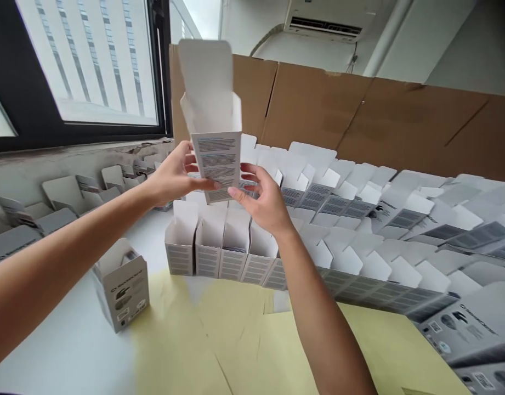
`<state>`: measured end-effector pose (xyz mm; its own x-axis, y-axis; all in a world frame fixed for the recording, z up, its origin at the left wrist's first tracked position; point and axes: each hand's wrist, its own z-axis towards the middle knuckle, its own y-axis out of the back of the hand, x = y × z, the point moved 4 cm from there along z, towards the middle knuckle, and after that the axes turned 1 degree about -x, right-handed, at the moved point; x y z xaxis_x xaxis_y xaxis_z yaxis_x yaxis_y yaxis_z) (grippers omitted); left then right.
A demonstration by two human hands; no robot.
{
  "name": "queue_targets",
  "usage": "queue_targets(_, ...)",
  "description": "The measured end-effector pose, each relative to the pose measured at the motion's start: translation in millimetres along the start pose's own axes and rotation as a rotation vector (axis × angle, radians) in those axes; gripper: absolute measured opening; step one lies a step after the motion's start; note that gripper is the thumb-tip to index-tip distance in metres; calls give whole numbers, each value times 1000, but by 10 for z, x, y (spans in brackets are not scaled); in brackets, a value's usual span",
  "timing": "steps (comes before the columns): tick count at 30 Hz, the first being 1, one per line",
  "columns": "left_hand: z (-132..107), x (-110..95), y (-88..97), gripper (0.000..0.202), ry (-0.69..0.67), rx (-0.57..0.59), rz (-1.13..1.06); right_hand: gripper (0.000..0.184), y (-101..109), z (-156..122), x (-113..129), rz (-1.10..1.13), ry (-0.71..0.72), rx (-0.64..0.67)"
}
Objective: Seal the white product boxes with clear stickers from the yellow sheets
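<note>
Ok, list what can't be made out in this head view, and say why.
All in the head view:
- Small print on the held box: too small and blurred to read.
- Bottom inside the held box: hidden by its front panel.
- Left hand fingertips, apart from the thumb: behind the held box.
- Part of the front row of boxes: covered by the right forearm.
- Lowest box at right: cut off by the picture's edges.

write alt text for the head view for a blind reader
A person's left hand and right hand hold up an open white carton with printed text. Rows of similar open cartons stand beyond and beside a yellow surface, with a window at upper left.
</note>
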<state>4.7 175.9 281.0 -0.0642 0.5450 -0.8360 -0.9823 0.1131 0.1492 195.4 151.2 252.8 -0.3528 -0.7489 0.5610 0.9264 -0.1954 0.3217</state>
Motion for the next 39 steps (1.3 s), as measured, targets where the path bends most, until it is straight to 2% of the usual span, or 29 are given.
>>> queue_targets(3, 149, -119, -212, 80, -89, 53, 131, 43, 177, 60, -135, 67, -47, -57)
queue_targets(4, 194, -121, -198, 83, -93, 37, 142, 40, 197, 62, -208, 64, -80, -89)
queue_targets(6, 249, -69, -59, 87, -76, -3, 150, 28, 131, 36, -343, 7, -131, -102)
queue_targets(8, 242, 26, 164, 86, -57, -13, 157, 15, -81, -10, -408, -114, -111, -5)
queue_targets(12, 103, 271, 571, 69, -4, 11, 169, 19, -692, -102, -354, -489, 44, 264)
queue_targets(15, 29, 457, 743, 62, 56, -16, 140, 23, -1058, -113, -314, -706, 88, 375)
queue_targets(18, 47, 608, 832, 61, 130, -3, 116, 21, -1242, -112, -323, -742, 116, 414)
queue_targets(25, 137, 760, 949, 54, 239, 87, 78, 29, -1225, -207, -403, -674, 235, 331)
queue_targets(30, 58, 961, 849, 54, 447, 113, -51, 31, -1243, -267, -427, -632, 280, 290)
queue_targets(34, 80, 1059, 765, 55, 472, 158, -41, 27, -1225, -251, -435, -562, 264, 250)
queue_targets(36, 113, 1079, 744, 57, 464, 169, -33, 24, -1173, -212, -442, -477, 232, 189)
queue_targets(39, 148, 1103, 730, 58, 480, 170, -20, 21, -1038, -117, -467, -339, 152, 23)
